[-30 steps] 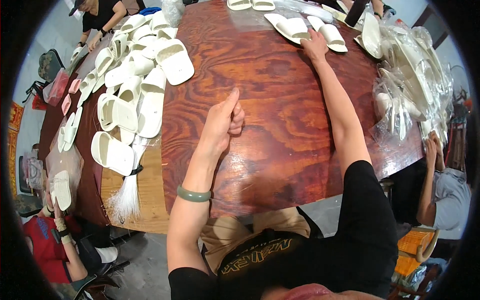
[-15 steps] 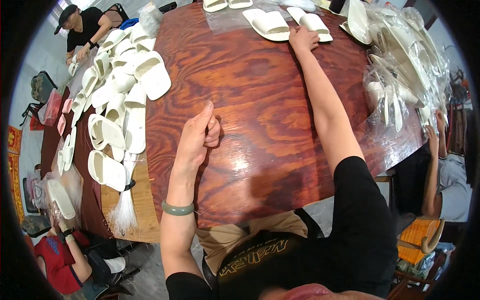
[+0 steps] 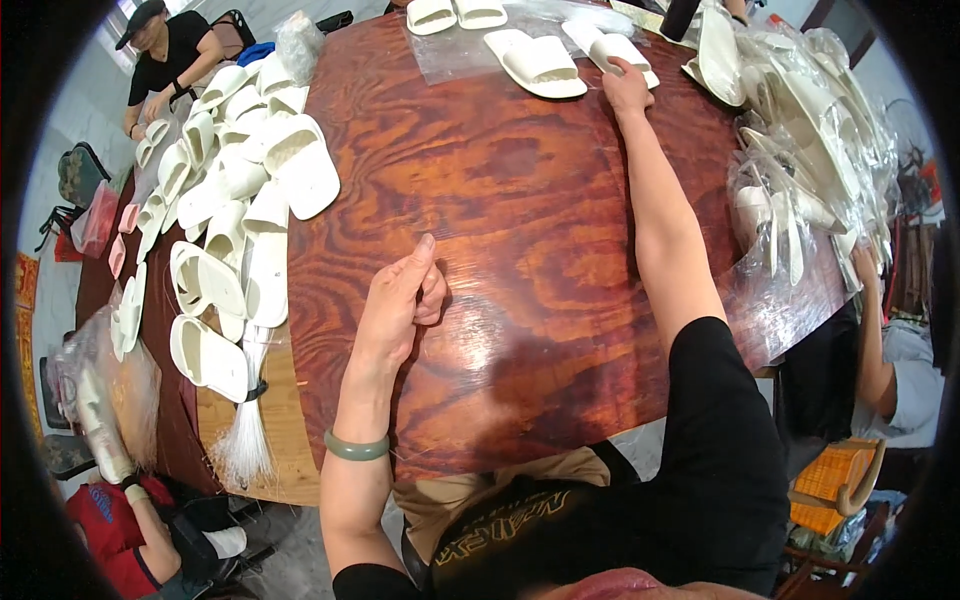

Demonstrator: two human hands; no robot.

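My right hand (image 3: 628, 92) reaches across the table to a white slipper (image 3: 610, 46), its fingers closed at the slipper's near edge beside the strap. Just left of it lies another white slipper (image 3: 545, 65). My left hand (image 3: 405, 298) hovers over the middle of the table. Its fingers are curled and the thumb points away from me. The inside of that hand is hidden, so whatever it may hold does not show. A green bangle (image 3: 356, 446) circles my left wrist.
White slippers (image 3: 240, 175) are heaped on the left, with a bundle of clear strands (image 3: 245, 440) in front. Bagged slippers (image 3: 800, 120) pile up at right. A white pair (image 3: 457, 14) sits on plastic film at the back. People work left and right of the wooden table (image 3: 440, 150).
My right hand has shifted slightly right along the slipper's edge, and that slipper sits a little farther left relative to its neighbour. My left hand keeps its curl. The whole view has tilted slightly.
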